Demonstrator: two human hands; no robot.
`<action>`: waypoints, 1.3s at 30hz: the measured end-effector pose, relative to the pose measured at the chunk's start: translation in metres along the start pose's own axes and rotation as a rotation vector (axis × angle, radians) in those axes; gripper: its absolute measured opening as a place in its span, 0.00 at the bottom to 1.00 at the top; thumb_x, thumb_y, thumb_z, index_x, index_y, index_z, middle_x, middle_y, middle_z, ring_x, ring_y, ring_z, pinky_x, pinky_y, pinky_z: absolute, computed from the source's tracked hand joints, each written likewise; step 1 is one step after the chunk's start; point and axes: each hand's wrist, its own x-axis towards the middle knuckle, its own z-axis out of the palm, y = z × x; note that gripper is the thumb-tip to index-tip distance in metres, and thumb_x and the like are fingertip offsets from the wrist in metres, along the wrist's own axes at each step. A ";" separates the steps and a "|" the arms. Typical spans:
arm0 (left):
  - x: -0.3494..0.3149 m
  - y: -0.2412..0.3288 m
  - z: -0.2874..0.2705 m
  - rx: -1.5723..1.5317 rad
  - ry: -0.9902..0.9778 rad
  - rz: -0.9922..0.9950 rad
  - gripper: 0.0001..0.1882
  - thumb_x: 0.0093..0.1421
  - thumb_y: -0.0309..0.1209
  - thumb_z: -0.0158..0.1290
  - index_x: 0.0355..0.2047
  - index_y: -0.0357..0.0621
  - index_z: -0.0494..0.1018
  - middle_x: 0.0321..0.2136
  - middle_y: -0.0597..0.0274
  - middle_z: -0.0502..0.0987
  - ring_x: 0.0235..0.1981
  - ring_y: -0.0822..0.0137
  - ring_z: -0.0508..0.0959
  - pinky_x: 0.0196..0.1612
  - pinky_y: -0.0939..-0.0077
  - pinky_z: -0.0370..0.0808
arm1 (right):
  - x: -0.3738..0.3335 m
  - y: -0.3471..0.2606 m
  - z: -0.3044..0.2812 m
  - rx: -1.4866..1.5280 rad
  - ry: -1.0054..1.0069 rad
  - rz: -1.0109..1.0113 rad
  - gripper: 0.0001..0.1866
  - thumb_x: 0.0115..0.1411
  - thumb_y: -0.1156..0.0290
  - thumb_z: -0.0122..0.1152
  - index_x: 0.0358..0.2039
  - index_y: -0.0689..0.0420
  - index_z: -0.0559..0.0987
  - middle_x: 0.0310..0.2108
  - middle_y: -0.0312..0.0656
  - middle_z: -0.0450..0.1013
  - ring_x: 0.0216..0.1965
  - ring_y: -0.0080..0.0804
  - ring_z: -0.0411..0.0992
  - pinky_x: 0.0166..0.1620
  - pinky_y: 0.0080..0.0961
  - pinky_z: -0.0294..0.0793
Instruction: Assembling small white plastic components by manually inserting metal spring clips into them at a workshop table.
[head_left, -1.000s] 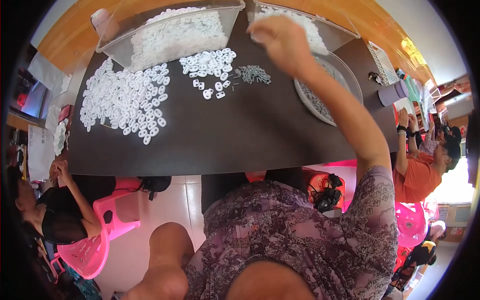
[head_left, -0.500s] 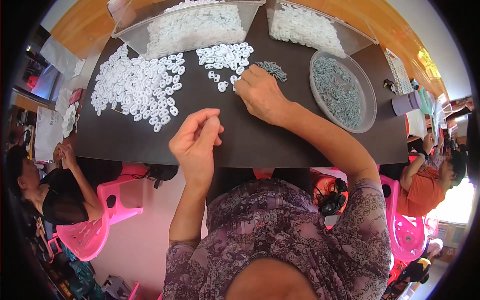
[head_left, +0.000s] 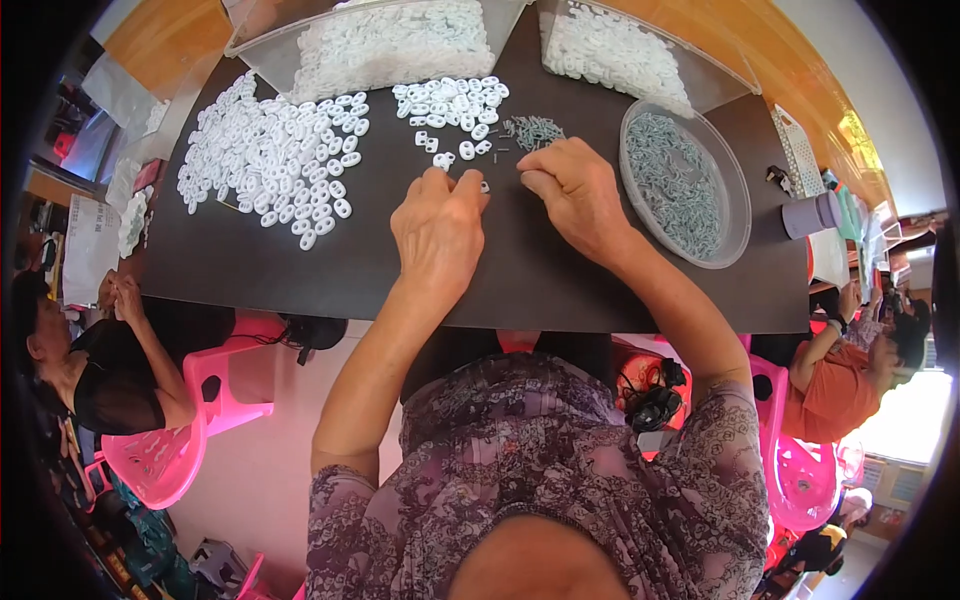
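- Two hands meet at the middle of the dark table (head_left: 330, 270), between a small heap of white plastic rings (head_left: 452, 108) and a clump of small grey pins (head_left: 533, 130).
- The rings look light, stiff and smooth, likely to skid; best pinched by the rim.
- The left hand (head_left: 437, 228) lies knuckles up, fingertips drawn together on one white piece (head_left: 484, 186).
- The right hand (head_left: 575, 196) curls beside the pins, thumb and forefinger nearly closed; whether it holds one, I cannot tell.

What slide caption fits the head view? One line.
Both hands, left hand and right hand, pinch small parts beside white plastic pieces on a dark table.
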 end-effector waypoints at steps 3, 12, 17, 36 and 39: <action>0.004 -0.002 0.011 0.126 -0.102 0.052 0.05 0.47 0.25 0.55 0.26 0.41 0.73 0.24 0.54 0.68 0.28 0.56 0.72 0.27 0.64 0.70 | -0.002 0.000 -0.002 0.008 -0.018 0.029 0.04 0.47 0.78 0.60 0.27 0.60 0.77 0.25 0.42 0.72 0.30 0.41 0.69 0.35 0.31 0.68; -0.002 0.004 0.007 0.214 -0.105 0.290 0.04 0.44 0.23 0.51 0.24 0.40 0.70 0.24 0.55 0.66 0.27 0.58 0.70 0.27 0.66 0.70 | 0.008 0.015 0.014 -0.085 0.016 -0.014 0.04 0.47 0.76 0.61 0.26 0.58 0.79 0.24 0.42 0.72 0.31 0.40 0.69 0.35 0.32 0.68; -0.007 0.002 0.003 0.178 -0.165 0.322 0.06 0.44 0.24 0.52 0.25 0.39 0.71 0.23 0.56 0.66 0.26 0.59 0.70 0.27 0.66 0.70 | 0.018 0.016 0.029 -0.173 -0.002 -0.053 0.03 0.46 0.74 0.62 0.24 0.56 0.78 0.23 0.42 0.70 0.30 0.41 0.68 0.33 0.34 0.67; -0.007 -0.001 0.000 0.084 -0.175 0.085 0.10 0.41 0.22 0.59 0.25 0.41 0.69 0.23 0.58 0.68 0.28 0.56 0.73 0.27 0.63 0.69 | 0.022 0.013 0.036 -0.181 -0.019 0.006 0.04 0.46 0.73 0.62 0.22 0.57 0.76 0.23 0.43 0.70 0.30 0.43 0.68 0.33 0.38 0.67; -0.013 0.001 -0.008 -0.055 -0.131 0.097 0.10 0.42 0.21 0.58 0.25 0.41 0.69 0.23 0.56 0.70 0.26 0.54 0.73 0.27 0.65 0.70 | 0.022 0.014 0.038 -0.192 -0.013 -0.017 0.04 0.46 0.73 0.61 0.22 0.58 0.76 0.23 0.43 0.70 0.31 0.43 0.68 0.33 0.38 0.67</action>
